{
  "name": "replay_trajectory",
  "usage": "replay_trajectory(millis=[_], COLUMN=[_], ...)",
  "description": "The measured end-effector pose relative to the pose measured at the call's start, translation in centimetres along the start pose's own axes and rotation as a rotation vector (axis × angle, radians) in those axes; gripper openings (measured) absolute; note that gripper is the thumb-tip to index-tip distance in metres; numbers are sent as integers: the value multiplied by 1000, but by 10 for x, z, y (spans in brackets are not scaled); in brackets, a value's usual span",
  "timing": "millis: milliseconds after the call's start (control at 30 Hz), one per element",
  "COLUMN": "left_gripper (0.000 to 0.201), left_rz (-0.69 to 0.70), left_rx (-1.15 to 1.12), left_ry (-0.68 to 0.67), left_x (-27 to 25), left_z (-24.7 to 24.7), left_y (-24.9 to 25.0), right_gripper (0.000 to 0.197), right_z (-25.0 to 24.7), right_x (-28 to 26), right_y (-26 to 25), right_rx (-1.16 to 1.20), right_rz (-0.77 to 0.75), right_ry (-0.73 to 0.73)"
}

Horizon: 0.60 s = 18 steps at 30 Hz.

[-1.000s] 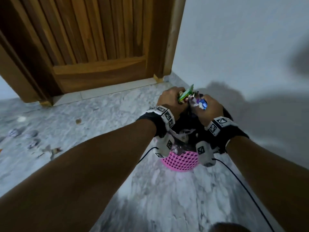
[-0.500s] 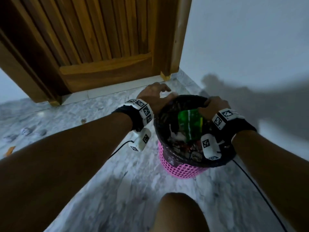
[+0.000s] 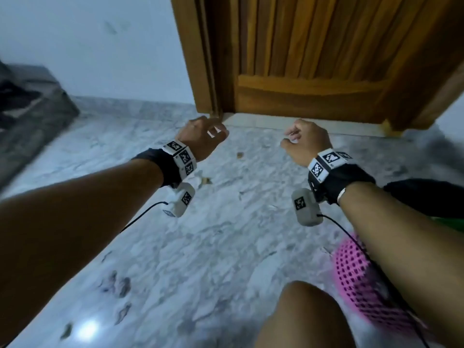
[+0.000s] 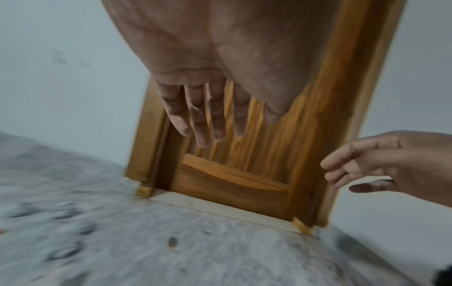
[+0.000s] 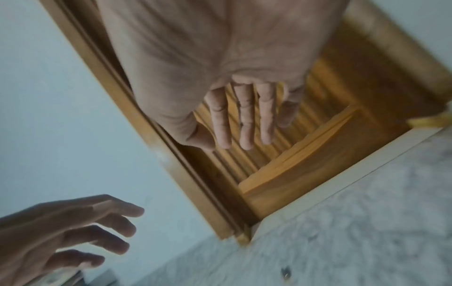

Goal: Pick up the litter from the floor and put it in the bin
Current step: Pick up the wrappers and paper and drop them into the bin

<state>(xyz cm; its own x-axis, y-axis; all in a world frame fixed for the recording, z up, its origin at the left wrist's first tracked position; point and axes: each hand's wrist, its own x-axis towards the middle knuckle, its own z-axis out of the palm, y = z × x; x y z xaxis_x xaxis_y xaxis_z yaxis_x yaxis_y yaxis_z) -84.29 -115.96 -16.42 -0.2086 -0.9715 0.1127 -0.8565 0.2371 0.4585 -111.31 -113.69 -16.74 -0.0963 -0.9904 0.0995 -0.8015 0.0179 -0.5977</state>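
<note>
Both hands are empty and held above the floor (image 3: 216, 247), fingers loose: the left hand (image 3: 200, 136) and the right hand (image 3: 305, 144) are apart, with free marble between them. The pink bin (image 3: 361, 280) stands at the right edge, under the right forearm. Small litter (image 3: 240, 154) lies near the door (image 3: 313, 71) threshold.

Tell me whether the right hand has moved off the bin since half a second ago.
Yes. The right hand has left the pink bin, which now sits low under the forearm, and hangs empty out toward the wooden door.
</note>
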Motion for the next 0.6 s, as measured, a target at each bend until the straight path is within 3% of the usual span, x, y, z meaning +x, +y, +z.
replay_trajectory(millis=[100,400,600], left_gripper=[20,25,34], left_rz=[-140,-514,-662], left_rx=[60,185,186], left_ry=[53,110,47], left_x=[-39,-197,-321], left_z=[-28,-68,-37], left_y=[-72,-249,-337], right_gripper=[19,26,56], right_z=[63,216,299], right_x=[4,-43,-111], right_y=[-40,-133,-176], right_rx=[53,74,-80], right_rz=[-129,-446,-586], right_ry=[-96,-364,-592])
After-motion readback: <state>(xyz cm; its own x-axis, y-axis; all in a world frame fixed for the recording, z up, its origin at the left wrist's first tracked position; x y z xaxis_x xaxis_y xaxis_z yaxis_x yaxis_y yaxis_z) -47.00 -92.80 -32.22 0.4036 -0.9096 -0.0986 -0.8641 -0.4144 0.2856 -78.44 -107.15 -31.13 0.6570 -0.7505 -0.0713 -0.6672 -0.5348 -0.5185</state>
